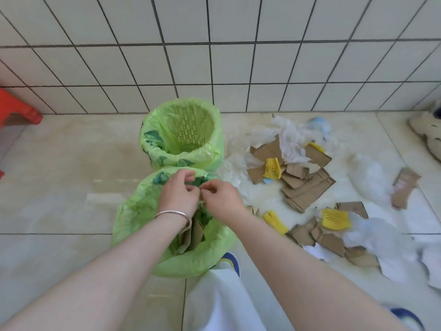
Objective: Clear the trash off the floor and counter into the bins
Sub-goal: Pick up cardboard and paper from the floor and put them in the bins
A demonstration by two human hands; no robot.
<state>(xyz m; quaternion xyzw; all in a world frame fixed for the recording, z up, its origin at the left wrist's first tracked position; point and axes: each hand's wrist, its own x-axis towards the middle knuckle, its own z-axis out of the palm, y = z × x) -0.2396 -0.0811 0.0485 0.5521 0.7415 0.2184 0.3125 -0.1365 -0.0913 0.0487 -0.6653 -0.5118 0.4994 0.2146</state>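
Two bins with green liners stand on the floor by the tiled wall. The far bin [216,146] looks empty. The near bin [133,218] holds upright cardboard pieces [196,235]. My left hand [177,195], with a bracelet on its wrist, and my right hand [223,198] hover over the near bin's far rim, their fingertips pinched together. Whether they grip anything is hidden. To the right, trash lies on the floor: torn cardboard [306,189], yellow foam nets [272,168], and crumpled white plastic [293,144].
A red stool [16,108] stands at the far left. A pale shoe [427,134] lies at the far right by the wall. White paper scraps [391,266] and more cardboard [403,189] spread right. My white trouser leg [214,302] is just behind the near bin.
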